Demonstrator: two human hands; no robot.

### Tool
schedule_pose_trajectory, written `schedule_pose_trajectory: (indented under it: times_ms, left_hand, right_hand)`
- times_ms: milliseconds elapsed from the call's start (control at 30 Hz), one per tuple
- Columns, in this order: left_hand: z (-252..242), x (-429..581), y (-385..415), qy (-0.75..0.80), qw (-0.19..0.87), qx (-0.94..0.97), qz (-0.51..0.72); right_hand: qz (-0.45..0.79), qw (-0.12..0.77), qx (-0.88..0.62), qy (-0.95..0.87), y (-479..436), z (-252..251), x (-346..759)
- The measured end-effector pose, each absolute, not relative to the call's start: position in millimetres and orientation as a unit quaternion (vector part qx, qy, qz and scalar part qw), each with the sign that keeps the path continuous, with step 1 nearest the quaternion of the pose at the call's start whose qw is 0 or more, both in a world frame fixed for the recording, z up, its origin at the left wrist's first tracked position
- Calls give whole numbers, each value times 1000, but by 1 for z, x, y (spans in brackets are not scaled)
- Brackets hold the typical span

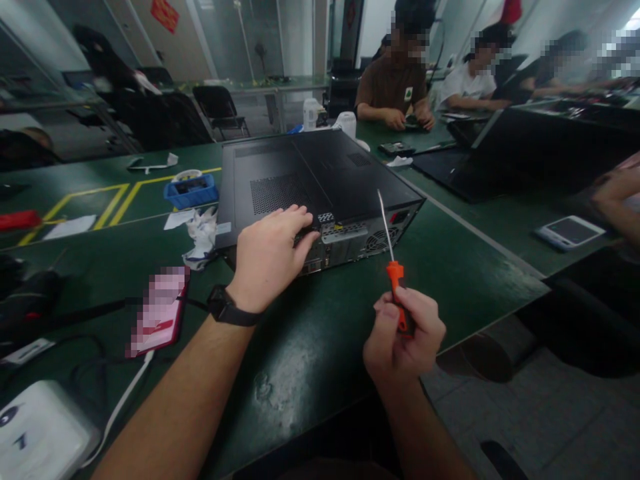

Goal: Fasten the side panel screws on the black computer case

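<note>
A black desktop computer case [310,180] lies flat on the dark green table [310,347], its rear panel with ports and fan grille facing me. My left hand [270,257] rests flat on the case's near top edge, fingers spread over the rear rim; a black watch is on that wrist. My right hand [403,337] is closed around the orange handle of a screwdriver [393,257], held upright in front of the case with its thin metal shaft pointing up, a little apart from the rear panel.
A phone [160,310] with a cable lies at left, near crumpled white cloth [203,237] and a small blue tray [191,190]. A white device [40,430] sits bottom left. An open black laptop [500,153] and a tablet [569,232] lie right. Several people sit across the table.
</note>
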State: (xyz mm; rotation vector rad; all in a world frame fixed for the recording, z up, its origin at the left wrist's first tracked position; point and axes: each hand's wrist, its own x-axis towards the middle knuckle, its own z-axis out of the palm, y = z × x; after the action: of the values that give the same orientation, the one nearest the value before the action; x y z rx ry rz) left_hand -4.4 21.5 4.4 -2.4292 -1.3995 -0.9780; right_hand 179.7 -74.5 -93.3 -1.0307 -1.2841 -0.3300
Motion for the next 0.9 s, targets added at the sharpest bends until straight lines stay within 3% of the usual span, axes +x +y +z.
schedule_pose_trajectory:
  times_ms: [900]
  left_hand:
    - [2,-4,22,-463,93,-815,-337]
  right_hand:
    - [-145,624,-478,-601,-70,-100,174]
